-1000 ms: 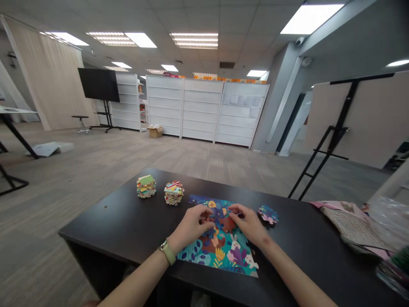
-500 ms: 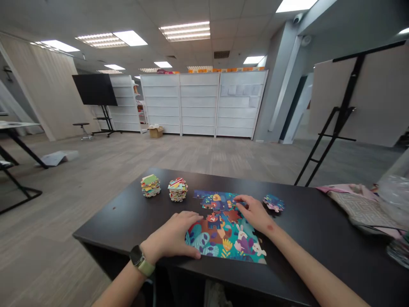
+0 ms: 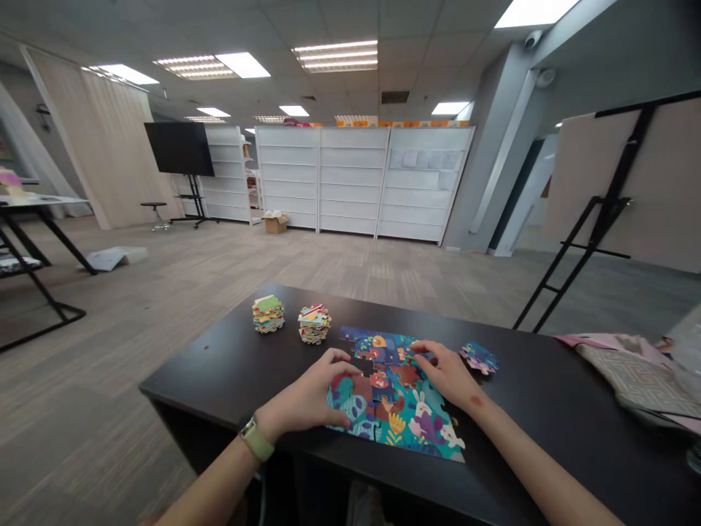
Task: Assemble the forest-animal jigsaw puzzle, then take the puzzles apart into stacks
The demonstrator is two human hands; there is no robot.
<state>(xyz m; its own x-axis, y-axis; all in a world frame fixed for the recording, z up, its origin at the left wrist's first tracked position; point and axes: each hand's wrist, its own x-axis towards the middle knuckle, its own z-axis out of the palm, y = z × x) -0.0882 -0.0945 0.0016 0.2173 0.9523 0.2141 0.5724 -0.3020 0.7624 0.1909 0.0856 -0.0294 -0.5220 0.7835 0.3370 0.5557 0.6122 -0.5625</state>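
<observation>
A partly joined jigsaw puzzle (image 3: 402,416) lies on the dark table, showing rabbits, flowers and other animals. A dark seam sets its lower left section apart from the rest, and a gap shows left of its middle. My left hand (image 3: 309,394) rests at the left section, thumb and fingers spread apart over its edge. My right hand (image 3: 446,372) is at the upper right edge, its bent fingertips touching the pieces, thumb apart from them. Right of it sits a small pile of blue puzzle pieces (image 3: 479,358).
Two stacks of puzzle pieces, a green-topped stack (image 3: 268,314) and a red-striped stack (image 3: 314,324), stand toward the back left of the table (image 3: 219,365). A patterned cloth bag (image 3: 629,372) lies at the right. An easel stand (image 3: 596,219) is beyond it.
My left thumb has come up from the puzzle's front edge onto its left part, and a seam now shows there. My right hand stays at the upper right edge. The view has shifted slightly.
</observation>
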